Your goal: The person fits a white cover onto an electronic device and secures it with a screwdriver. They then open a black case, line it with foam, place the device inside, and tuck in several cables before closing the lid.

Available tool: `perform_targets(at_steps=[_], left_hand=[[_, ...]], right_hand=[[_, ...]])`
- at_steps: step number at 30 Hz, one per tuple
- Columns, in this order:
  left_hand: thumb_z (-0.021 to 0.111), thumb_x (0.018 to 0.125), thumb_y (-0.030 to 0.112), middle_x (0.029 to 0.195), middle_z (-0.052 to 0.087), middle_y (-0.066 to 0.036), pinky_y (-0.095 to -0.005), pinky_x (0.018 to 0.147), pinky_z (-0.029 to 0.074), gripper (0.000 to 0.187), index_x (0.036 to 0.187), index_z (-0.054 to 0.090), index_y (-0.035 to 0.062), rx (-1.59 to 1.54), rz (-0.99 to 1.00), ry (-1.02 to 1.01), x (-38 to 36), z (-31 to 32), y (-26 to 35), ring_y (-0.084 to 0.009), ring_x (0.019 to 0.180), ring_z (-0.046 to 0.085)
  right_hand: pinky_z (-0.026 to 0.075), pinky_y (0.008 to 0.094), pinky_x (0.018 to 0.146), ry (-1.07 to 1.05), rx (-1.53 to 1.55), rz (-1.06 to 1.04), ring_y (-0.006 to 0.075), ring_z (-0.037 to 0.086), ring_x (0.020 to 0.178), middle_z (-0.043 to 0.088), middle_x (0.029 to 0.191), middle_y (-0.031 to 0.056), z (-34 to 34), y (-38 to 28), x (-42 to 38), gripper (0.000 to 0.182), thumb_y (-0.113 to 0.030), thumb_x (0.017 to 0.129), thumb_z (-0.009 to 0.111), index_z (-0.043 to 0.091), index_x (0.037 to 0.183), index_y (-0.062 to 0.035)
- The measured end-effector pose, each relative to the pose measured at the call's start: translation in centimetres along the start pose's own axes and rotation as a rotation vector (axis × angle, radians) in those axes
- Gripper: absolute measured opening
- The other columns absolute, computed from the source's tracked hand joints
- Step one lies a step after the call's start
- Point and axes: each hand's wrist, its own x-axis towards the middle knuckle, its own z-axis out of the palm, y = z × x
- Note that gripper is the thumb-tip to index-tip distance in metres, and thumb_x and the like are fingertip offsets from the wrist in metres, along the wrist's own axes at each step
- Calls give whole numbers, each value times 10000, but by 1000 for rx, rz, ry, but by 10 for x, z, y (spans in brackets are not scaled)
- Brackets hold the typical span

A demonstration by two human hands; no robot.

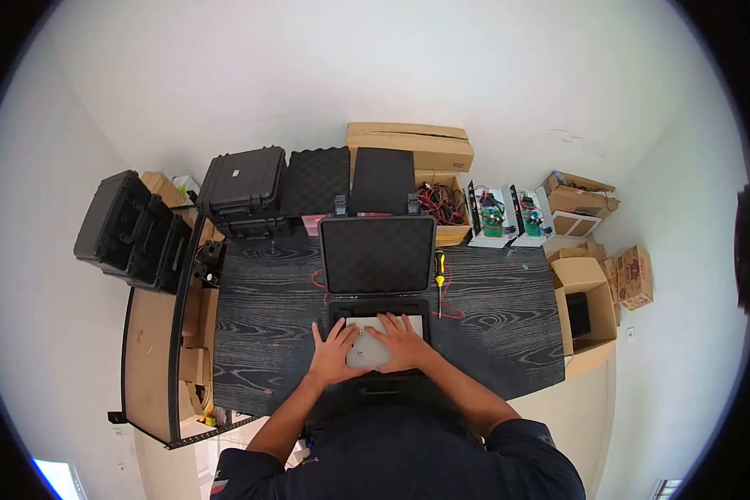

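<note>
grey plate (368,350) sits in the open black case (377,260) at the near edge of the dark surface (258,317). left hand (335,353) and right hand (402,342) lie flat on it, fingers spread. yellow screwdriver (440,268) just right of the case lid.

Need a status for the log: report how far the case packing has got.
Done: the black case lies open on the dark table, lid up. In hand: left hand and right hand press flat on a grey panel in its base. Left: lid not yet shut; a yellow screwdriver lies beside the case.
</note>
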Motion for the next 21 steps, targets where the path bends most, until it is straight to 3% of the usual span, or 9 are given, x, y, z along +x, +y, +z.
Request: perform_targets(at_steps=[2, 5, 6, 9, 11, 13, 15, 17, 21], left_hand=[[748, 649, 866, 1605, 480, -112, -881, 1150, 43, 1265, 1564, 479, 35, 28, 65, -14, 2, -6, 2, -296, 1596, 293], [770, 610, 881, 1635, 456, -141, -862, 1166, -21, 1348, 1590, 441, 15, 2, 106, -102, 4, -10, 6, -309, 1597, 305], [781, 585, 888, 1626, 462, -159, -853, 1176, -19, 1387, 1590, 431, -2, -1, 106, -95, 4, -7, 4, -312, 1584, 333], [784, 599, 878, 1627, 456, -167, -835, 1195, -3, 1387, 1593, 415, -16, 25, 101, -107, 4, -3, 2, -306, 1583, 333], [784, 612, 872, 1612, 472, -177, -818, 1210, 12, 1364, 1578, 436, -25, -6, 124, -91, 4, 0, -1, -304, 1571, 357], [782, 621, 870, 1593, 493, -185, -803, 1222, 25, 1339, 1560, 463, -30, -39, 145, -68, 5, 4, -4, -304, 1555, 385], [779, 628, 871, 1570, 518, -190, -789, 1232, 38, 1314, 1540, 495, -31, -74, 157, -42, 4, 9, -8, -306, 1536, 416], [770, 630, 882, 1548, 539, -190, -779, 1238, 44, 1302, 1523, 518, -31, -104, 170, -8, 4, 11, -10, -312, 1518, 439], [753, 635, 900, 1536, 546, -192, -762, 1248, 51, 1306, 1524, 522, -27, -138, 156, -5, 4, 12, -11, -316, 1508, 451]], right_hand=[[223, 679, 1262, 22, 19, -13, 487, 246, 1584, 260, 1715, 257, 2, 2, -6, 1041, -485, 729, 850, 435, 1634, -181], [227, 652, 1273, 115, 82, -54, 428, 308, 1578, 368, 1681, 224, 9, 13, -11, 876, -438, 827, 794, 481, 1596, -155], [391, 590, 1207, 194, 189, -85, 365, 550, 1426, 621, 1477, 192, 2, 19, -12, 634, -345, 864, 778, 637, 1438, -115], [569, 481, 991, 624, 433, 76, 327, 746, 1100, 775, 1153, 160, -27, 46, -10, 337, -213, 898, 762, 753, 1201, -65], [595, 373, 775, 986, 454, 199, 266, 764, 836, 785, 950, 128, -65, 72, 11, 140, -103, 934, 721, 769, 1039, -23], [590, 335, 736, 1046, 485, 292, 243, 761, 791, 776, 926, 158, -103, 115, 29, 102, -60, 959, 681, 749, 1018, -12], [591, 368, 766, 1035, 510, 446, 259, 756, 812, 768, 926, 151, -128, 162, 55, 121, -71, 948, 693, 742, 1040, -10], [588, 378, 811, 1095, 405, 396, 286, 757, 854, 765, 929, 148, -148, 197, 84, 160, -83, 930, 706, 728, 1073, -12], [586, 404, 833, 936, 242, 425, 291, 737, 893, 758, 991, 173, -150, 258, 134, 251, -136, 922, 754, 724, 1127, 6]])
